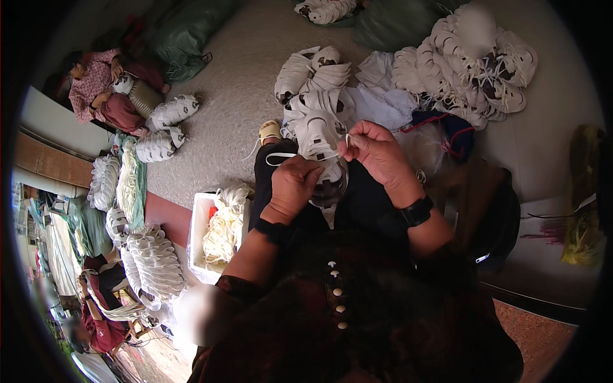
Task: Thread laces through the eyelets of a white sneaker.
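Note:
A white shoe (317, 133) with dark patches rests between my knees, below and between my two hands. My left hand (295, 185) is closed in a pinch on a white shoelace (277, 155), which loops out beyond my fingers on the left. On the shoe's right side, my right hand (378, 153) pinches a stretch of white lace (348, 142) between thumb and fingertips. Whether both hands hold the same lace I cannot tell. More white shoes (311, 71) lie piled just past the one at my knees.
A white box (198, 233) of loose laces (223, 233) stands by my left leg. Shoe piles lie at the far right (447, 70) and left (153, 258). A dark blue bag (461, 131) with red trim is beyond my right hand. Two other people (96, 86) sit at the left.

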`<state>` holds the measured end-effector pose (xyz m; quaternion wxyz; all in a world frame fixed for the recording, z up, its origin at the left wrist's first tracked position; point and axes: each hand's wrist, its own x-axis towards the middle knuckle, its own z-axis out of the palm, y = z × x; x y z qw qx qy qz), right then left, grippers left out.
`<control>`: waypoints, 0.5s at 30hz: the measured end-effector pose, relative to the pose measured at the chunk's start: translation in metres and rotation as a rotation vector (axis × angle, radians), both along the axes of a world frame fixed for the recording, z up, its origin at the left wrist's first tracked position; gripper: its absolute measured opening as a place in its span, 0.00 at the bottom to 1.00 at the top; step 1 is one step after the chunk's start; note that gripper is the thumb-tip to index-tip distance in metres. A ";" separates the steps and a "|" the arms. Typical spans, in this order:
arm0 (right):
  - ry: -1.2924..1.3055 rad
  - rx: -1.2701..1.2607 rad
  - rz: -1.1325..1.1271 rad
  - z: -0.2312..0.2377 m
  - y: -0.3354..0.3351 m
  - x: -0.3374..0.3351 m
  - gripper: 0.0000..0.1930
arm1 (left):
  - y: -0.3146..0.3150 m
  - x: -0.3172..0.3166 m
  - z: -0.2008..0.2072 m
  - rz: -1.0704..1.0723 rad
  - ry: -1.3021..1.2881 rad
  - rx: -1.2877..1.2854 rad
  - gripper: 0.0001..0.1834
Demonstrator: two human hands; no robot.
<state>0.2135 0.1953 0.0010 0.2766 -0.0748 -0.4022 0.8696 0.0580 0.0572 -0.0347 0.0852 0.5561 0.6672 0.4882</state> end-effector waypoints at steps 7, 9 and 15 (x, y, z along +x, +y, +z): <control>-0.129 0.134 -0.052 -0.004 0.009 0.009 0.05 | 0.009 0.008 0.009 0.003 0.137 -0.107 0.03; -0.131 0.119 -0.049 -0.010 0.010 0.011 0.05 | 0.008 0.008 0.007 0.004 0.096 -0.111 0.03; -0.116 0.088 -0.061 -0.012 0.011 0.012 0.04 | 0.006 0.005 0.001 0.011 0.086 -0.105 0.02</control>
